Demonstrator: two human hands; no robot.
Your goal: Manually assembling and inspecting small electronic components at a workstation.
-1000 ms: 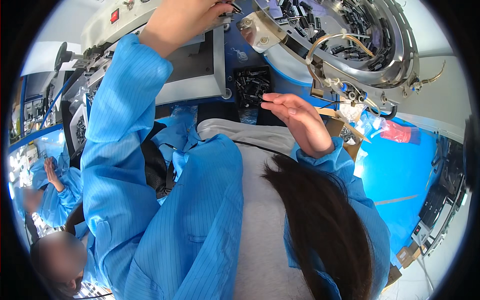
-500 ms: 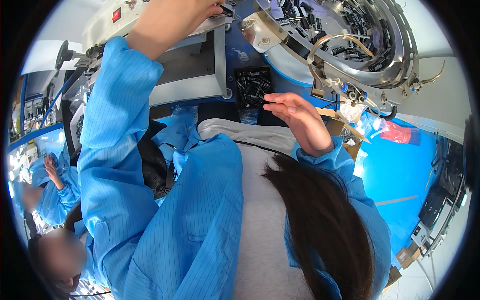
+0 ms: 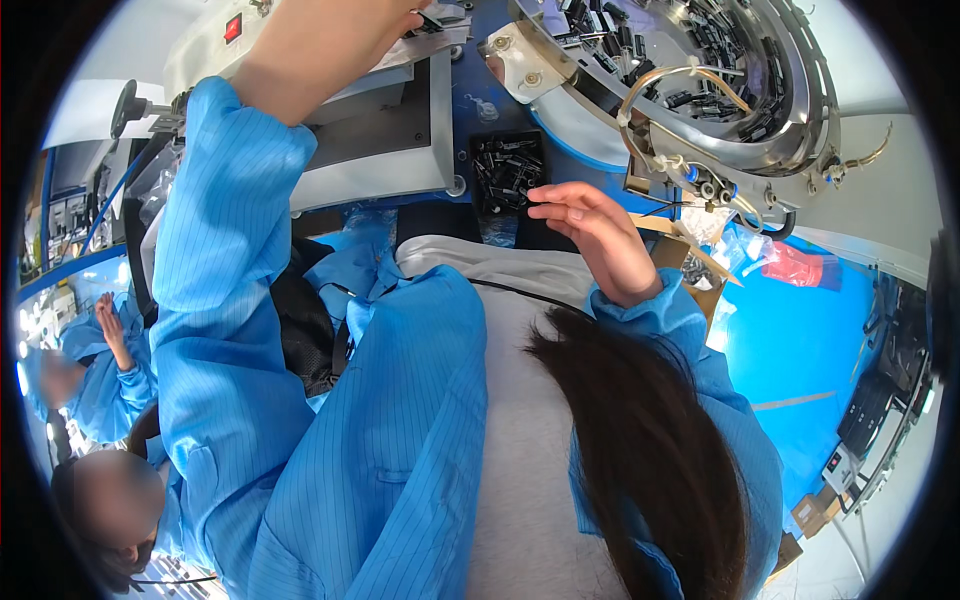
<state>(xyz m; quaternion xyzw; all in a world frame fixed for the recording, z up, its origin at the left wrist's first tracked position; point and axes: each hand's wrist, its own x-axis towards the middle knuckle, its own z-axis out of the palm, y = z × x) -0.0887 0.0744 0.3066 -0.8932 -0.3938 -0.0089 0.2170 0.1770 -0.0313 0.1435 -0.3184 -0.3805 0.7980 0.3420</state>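
Observation:
My left hand (image 3: pixel 345 35) reaches to the top of the view, over the machine on the left, and is partly cut off by the upper edge. Its visible fingers are bent together beside a small dark piece (image 3: pixel 428 20); whether they grip that piece is unclear. My right hand (image 3: pixel 600 240) hovers at the right edge of a black tray (image 3: pixel 476 200), fingers stretched out and slightly apart, with nothing plainly held. Heaped in the tray are small black cylindrical capacitors (image 3: pixel 508 165) with thin metal leads.
A round metal feeder bowl (image 3: pixel 800 90) with many similar black capacitors stands at the upper right, with tubes and fittings on its side. Left of the tray is a grey-and-white machine housing (image 3: pixel 440 170). A cardboard box (image 3: pixel 705 290) sits at right. Co-workers in blue appear far left.
My left hand and forearm have shifted a little to the left and upward. My right hand stays almost still by the tray. The co-workers at far left have moved slightly.

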